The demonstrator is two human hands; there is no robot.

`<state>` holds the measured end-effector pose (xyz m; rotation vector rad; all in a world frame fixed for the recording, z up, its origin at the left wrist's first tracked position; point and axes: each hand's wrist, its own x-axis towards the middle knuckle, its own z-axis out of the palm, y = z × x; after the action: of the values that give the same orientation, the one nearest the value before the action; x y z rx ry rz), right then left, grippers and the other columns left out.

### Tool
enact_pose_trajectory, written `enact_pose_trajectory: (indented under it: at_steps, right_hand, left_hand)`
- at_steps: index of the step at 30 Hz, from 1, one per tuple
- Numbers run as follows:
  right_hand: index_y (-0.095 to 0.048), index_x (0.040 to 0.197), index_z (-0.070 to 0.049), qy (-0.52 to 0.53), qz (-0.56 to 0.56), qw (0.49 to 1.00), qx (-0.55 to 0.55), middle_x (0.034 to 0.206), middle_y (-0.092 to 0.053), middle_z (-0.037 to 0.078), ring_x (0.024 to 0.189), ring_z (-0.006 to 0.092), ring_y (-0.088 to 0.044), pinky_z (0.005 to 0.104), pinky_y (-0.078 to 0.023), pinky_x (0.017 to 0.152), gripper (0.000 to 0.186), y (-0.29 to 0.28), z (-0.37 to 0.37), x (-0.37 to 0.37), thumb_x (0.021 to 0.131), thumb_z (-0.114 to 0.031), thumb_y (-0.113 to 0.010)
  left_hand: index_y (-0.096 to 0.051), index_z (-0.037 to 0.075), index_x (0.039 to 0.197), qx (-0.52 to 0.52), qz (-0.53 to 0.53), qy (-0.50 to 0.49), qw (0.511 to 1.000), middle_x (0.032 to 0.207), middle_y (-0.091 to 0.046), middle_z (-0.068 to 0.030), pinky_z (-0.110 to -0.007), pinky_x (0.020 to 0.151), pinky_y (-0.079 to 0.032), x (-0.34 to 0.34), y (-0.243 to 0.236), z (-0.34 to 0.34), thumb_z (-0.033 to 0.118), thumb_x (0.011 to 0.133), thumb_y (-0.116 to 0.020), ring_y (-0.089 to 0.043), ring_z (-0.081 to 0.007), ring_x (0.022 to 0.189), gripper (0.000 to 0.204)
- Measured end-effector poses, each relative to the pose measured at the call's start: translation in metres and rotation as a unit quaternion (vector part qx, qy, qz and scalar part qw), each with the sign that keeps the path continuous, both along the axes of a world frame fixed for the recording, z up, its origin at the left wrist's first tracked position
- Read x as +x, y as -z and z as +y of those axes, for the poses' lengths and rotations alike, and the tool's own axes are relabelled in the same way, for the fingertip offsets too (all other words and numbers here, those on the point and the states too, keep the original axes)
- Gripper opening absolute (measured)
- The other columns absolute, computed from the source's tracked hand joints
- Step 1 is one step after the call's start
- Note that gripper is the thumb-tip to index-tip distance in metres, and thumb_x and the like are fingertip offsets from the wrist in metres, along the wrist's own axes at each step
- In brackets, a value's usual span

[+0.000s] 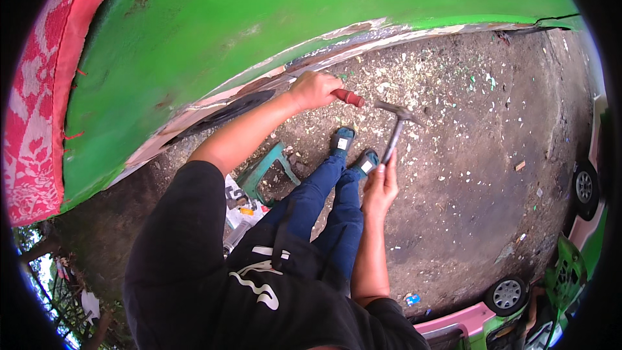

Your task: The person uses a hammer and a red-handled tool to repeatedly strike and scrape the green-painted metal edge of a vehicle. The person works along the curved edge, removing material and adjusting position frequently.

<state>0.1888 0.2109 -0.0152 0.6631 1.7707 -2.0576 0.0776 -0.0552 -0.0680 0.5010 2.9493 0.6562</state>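
My left hand (313, 90) is closed round a red-handled chisel (348, 97), at the chipped lower edge of a green painted vehicle body (214, 32). The butt of the handle points right; its blade is mostly hidden by my fist and the panel edge. In my right hand (380, 188) is a hammer (400, 114), gripped low on its grey shaft. Its head is level with the chisel's butt, a small gap apart. Bare filler and old paint layers show along the panel's ragged edge (337, 50).
Pale flakes (414, 78) litter the dirty ground around my feet. A green plastic stool (249, 178) stands by my legs at the left. Red-and-white patterned cloth (39, 129) hangs at the far left. At the lower right is a pink-and-green vehicle (463, 321) with a wheel (506, 295).
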Motion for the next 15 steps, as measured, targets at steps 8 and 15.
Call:
enact_pose_trajectory:
  at_steps: [8,15]
  right_hand:
    - [-0.034,0.148,-0.015,-0.049,-0.017,0.998,0.043,0.07,-0.04,-0.007,0.055,0.0017,-0.035,0.0188,-0.03,0.048,0.053,-0.023,0.059,0.003,0.097,-0.006,-0.047]
    - [-0.045,0.139,-0.007,-0.14,-0.017,0.983,0.115,0.069,-0.044,-0.005,0.054,0.0024,-0.038,0.02,-0.031,0.047,0.046,-0.089,0.124,0.021,0.093,-0.005,-0.052]
  left_hand:
    - [-0.061,0.012,0.079,0.045,-0.002,-0.017,0.999,0.073,-0.063,-0.0066,-0.042,0.057,-0.05,0.022,-0.023,0.009,0.015,0.071,-0.066,-0.065,-0.0296,0.069,0.01]
    - [-0.061,0.015,0.077,0.092,-0.037,-0.047,0.994,0.068,-0.062,-0.0045,-0.04,0.057,-0.051,0.071,-0.052,0.013,0.022,0.076,-0.066,-0.065,-0.0251,0.066,0.009]
